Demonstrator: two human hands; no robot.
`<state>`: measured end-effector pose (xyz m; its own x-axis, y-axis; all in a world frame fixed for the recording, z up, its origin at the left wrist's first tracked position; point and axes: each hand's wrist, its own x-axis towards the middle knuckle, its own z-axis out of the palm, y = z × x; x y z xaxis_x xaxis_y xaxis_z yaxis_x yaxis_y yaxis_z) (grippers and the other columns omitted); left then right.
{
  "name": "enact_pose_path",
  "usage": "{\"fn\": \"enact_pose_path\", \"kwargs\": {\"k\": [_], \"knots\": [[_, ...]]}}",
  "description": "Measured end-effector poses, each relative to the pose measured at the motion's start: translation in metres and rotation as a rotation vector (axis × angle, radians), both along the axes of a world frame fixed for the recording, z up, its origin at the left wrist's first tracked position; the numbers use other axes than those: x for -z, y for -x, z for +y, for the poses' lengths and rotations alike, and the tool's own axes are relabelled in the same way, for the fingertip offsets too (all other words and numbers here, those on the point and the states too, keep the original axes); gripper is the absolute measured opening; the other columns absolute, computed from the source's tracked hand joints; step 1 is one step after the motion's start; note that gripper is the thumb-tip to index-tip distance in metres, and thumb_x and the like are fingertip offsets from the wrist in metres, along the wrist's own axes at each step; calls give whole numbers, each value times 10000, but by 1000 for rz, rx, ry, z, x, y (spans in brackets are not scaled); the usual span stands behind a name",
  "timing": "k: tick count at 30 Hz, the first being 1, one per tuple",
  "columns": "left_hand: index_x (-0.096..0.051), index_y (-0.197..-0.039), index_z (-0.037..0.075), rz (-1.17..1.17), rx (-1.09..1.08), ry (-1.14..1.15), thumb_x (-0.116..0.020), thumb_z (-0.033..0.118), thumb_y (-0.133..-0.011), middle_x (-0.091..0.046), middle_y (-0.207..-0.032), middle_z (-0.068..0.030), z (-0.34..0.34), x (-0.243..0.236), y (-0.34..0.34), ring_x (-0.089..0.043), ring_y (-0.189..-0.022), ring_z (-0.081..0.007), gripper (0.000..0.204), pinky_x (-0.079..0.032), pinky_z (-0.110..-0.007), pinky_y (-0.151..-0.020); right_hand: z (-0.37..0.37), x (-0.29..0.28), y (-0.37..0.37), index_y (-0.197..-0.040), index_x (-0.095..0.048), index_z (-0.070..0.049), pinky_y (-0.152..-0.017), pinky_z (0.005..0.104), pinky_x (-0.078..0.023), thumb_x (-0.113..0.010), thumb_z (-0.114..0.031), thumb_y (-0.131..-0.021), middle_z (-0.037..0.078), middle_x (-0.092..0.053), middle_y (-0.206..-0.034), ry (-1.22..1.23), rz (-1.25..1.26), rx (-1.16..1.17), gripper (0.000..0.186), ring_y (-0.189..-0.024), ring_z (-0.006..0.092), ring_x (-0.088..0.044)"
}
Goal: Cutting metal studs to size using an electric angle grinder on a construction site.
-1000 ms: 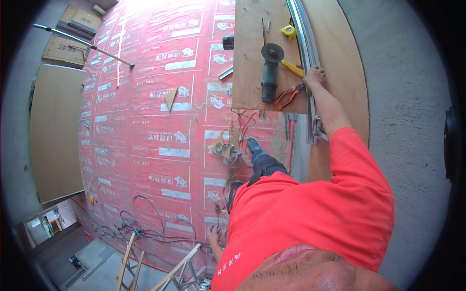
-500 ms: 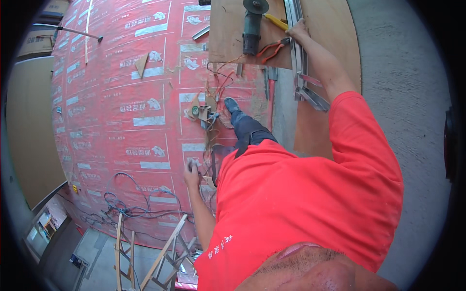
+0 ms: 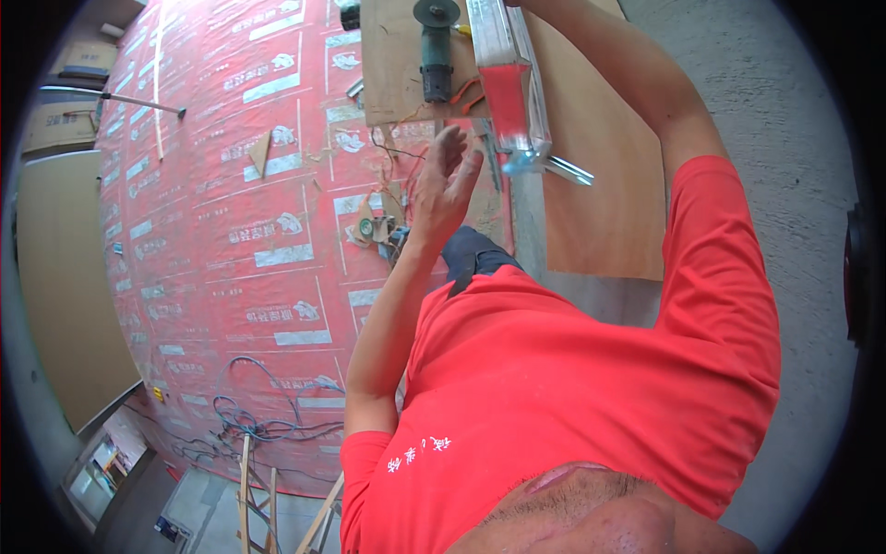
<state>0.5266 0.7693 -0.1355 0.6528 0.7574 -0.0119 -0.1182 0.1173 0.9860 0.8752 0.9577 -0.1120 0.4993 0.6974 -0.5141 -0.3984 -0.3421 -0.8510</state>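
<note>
From up here I see my left hand [image 3: 445, 185] raised with its grip spread, fingers apart and holding nothing, hovering just beside the near end of a long shiny metal channel [image 3: 508, 83]. That channel runs away from me toward the top edge, its near end lifted above the floor, with a red reflection on its side (my shirt, by the colour). My right arm stretches up along the right of the channel, but the right hand passes out of the top edge, so I cannot tell whether its grip is pressed together or spread.

Left of the channel, a green angle grinder [image 3: 436, 55] lies on a small plywood board [image 3: 392, 74], with orange-handled pliers [image 3: 469, 92] just beside it. A larger plywood sheet [image 3: 609, 203] lies under my right arm on the grey concrete. Most of the floor is covered by red printed sheeting [image 3: 231, 231]. Near my left wrist sits a small roll of tape [image 3: 367, 227] among tangled wires. A blue cable [image 3: 258, 425] coils at the lower left, near a wooden ladder [image 3: 249, 489].
</note>
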Motion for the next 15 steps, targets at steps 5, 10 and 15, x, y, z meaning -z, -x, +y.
{"fn": "enact_pose_path", "kwargs": {"k": [5, 10, 15], "knots": [[-398, -1327, -35, -250, 144, 58, -628, 231, -919, -568, -1185, -159, 35, -31, -23, -543, -1097, -179, 539, -424, -304, -943, 17, -22, 29, -945, -585, 15, -492, 386, -573, -526, -214, -959, 142, -639, -716, -161, 179, 14, 237, -556, 266, -644], [-630, -1085, 36, 151, 96, -172, -746, 345, -802, -652, -996, -110, 39, -24, -25, -606, -952, -184, 435, -459, -322, -845, -32, -40, 50, -1093, -583, 9, -679, 365, -612, -626, -203, -891, 184, -679, -889, -249, 169, -65, 296, -718, 283, -700], [-661, -892, 20, 48, 191, -93, -752, 276, -815, -627, -876, -17, 46, 2, -1, -590, -755, -117, 283, -459, -269, -702, -79, -46, 107, -1000, -572, 87, -690, 346, -576, -784, -291, -744, 161, -662, -874, -30, -254, -106, 504, -732, 261, -667]]}}
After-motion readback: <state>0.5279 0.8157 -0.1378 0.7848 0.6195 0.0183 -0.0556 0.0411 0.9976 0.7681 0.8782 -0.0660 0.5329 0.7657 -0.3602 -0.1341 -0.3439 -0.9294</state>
